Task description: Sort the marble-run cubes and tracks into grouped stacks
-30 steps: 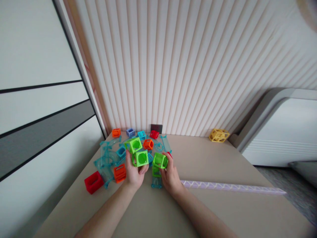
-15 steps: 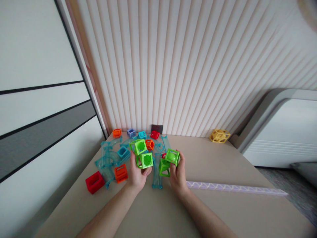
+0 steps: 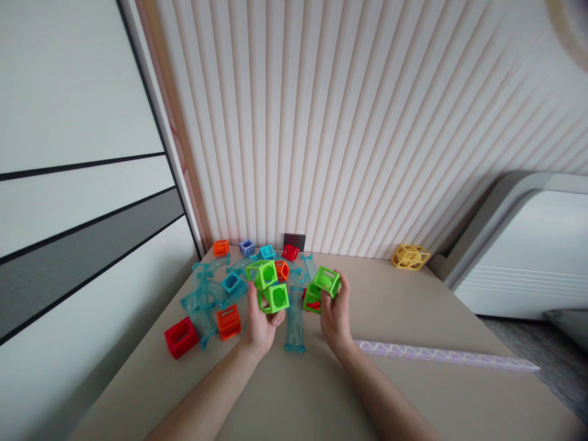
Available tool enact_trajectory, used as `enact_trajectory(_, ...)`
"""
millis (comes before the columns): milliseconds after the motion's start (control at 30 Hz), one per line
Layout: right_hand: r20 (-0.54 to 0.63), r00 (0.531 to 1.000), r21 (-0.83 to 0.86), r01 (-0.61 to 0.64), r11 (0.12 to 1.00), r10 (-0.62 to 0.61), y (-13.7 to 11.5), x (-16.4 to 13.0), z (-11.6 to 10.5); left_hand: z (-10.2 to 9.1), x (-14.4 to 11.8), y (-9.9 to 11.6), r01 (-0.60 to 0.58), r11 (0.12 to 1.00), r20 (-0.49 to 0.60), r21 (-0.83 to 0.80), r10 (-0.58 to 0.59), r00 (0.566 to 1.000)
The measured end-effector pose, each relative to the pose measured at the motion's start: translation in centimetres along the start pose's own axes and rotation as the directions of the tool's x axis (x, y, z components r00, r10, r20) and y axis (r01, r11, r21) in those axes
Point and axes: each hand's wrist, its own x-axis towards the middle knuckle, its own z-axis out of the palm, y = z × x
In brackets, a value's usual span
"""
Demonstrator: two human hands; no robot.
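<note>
My left hand point(image 3: 261, 321) is closed around a pair of joined green hollow cube blocks point(image 3: 277, 297), with round openings in their faces, held above the table. Another pair of green cube blocks point(image 3: 327, 280) is gripped in my right hand point(image 3: 336, 312), one cube higher and nearer the fingers, the other lower left. Between the hands a clear teal track piece point(image 3: 294, 321) lies lengthwise on the table. Red shows behind the right-hand blocks, partly covered by them. Just left of my left hand sits an orange cube block point(image 3: 228, 322).
A red block point(image 3: 181, 337) lies at the table's left. Several teal track pieces point(image 3: 202, 300) and coloured cubes are spread behind it. A yellow frame block point(image 3: 410, 256) stands by the ribbed wall point(image 3: 321, 122). A long lilac strip point(image 3: 445, 356) lies on the right.
The right-hand green blocks have tilted and risen slightly, showing a different side. The left-hand blocks have turned a little. The whole view has shifted slightly.
</note>
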Motion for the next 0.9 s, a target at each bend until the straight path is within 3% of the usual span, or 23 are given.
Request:
enact_trajectory(200, 0.131, 0.991, -0.207, 0.052, 0.977, -0.025, -1.0, 5.8, 1.7, -0.2, 0.1, -0.2, 0.037, 0.999, 0.006, -0.014, -0.037, 0.999)
enact_trajectory(400, 0.172, 0.984, -0.304, 0.098, 0.948, -0.047, 0.7, 9.7, 3.5, -0.6, 0.3, -0.7, 0.031, 0.997, -0.024, 0.067, -0.029, 0.999)
enact_trajectory(667, 0.195, 0.981, -0.335, 0.049, 0.941, 0.018, 2.2, 10.8, 3.5, -0.3, 0.3, -0.5, 0.035, 0.998, -0.070, 0.053, -0.031, 0.997)
enact_trajectory(900, 0.183, 0.981, -0.355, 0.005, 0.935, 0.065, 2.7, 10.5, 3.3, -0.7, 0.3, -0.9, 0.047, 0.994, -0.038, 0.094, -0.043, 0.998)
